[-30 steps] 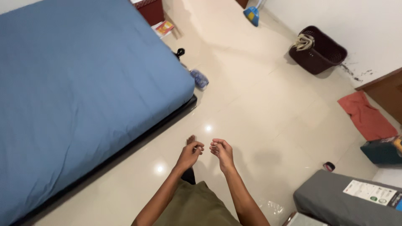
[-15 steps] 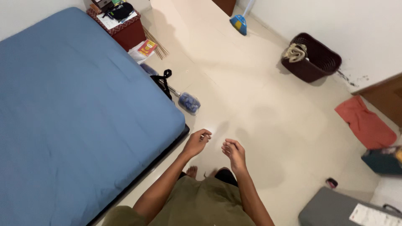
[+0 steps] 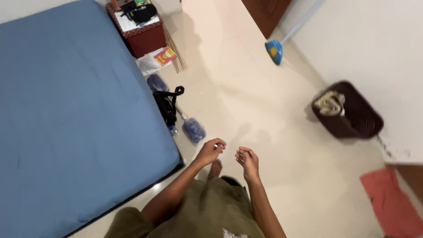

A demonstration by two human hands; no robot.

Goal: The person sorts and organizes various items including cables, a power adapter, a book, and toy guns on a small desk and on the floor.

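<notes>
I look down over my olive shirt at both hands held out in front of me above the cream tiled floor. My left hand (image 3: 212,150) has its fingers curled loosely and holds nothing. My right hand (image 3: 247,162) is beside it, a little apart, fingers also curled and empty. Just left of my left hand is the corner of a bed with a blue sheet (image 3: 75,119). A bare foot shows on the floor below my hands.
A black bag (image 3: 167,103) and a blue plastic bottle (image 3: 194,129) lie by the bed's edge. A dark red box (image 3: 143,31) stands at the back. A dark basket (image 3: 348,110) sits against the right wall, a blue mop head (image 3: 274,50) beyond it, a red cloth (image 3: 390,200) at lower right.
The view has swung toward the far end of the room and along the bed's side; the grey case has left the view. My hands stay held out and curled.
</notes>
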